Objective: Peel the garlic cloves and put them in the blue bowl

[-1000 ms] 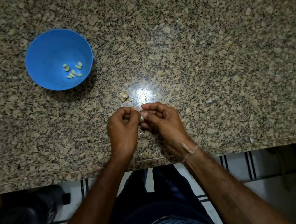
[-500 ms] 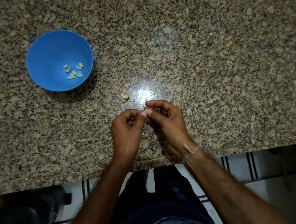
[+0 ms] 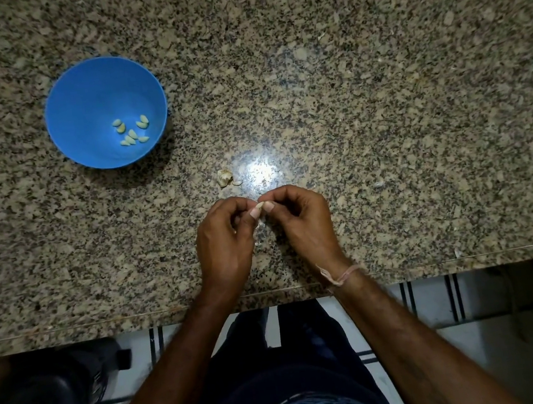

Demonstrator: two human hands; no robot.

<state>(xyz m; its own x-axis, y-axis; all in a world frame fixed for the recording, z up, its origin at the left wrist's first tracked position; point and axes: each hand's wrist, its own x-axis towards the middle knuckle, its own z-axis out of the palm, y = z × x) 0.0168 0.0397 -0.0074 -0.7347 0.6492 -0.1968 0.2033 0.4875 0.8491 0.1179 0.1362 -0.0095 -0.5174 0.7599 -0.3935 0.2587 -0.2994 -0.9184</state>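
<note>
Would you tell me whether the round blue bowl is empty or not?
Not empty: the round blue bowl holds several pale peeled garlic cloves.

Granite counter (image 3: 380, 102): blue bowl (image 3: 82, 100), garlic scrap (image 3: 225, 177)

Speckled granite counter (image 3: 380, 102) with a light glare (image 3: 259, 170) — white tiled floor (image 3: 452, 340) below.

The garlic clove (image 3: 260, 205) is mostly hidden between the pinching fingertips of the left hand (image 3: 226, 241) and the right hand (image 3: 302, 227); only a pale tip shows, and whether skin is on it cannot be told. The pale scrap (image 3: 225, 177) just beyond the hands is too small to tell clove from peel. Near left, below the counter (image 3: 429, 214) edge, a dark round object (image 3: 37, 401) is dim and blurred.
</note>
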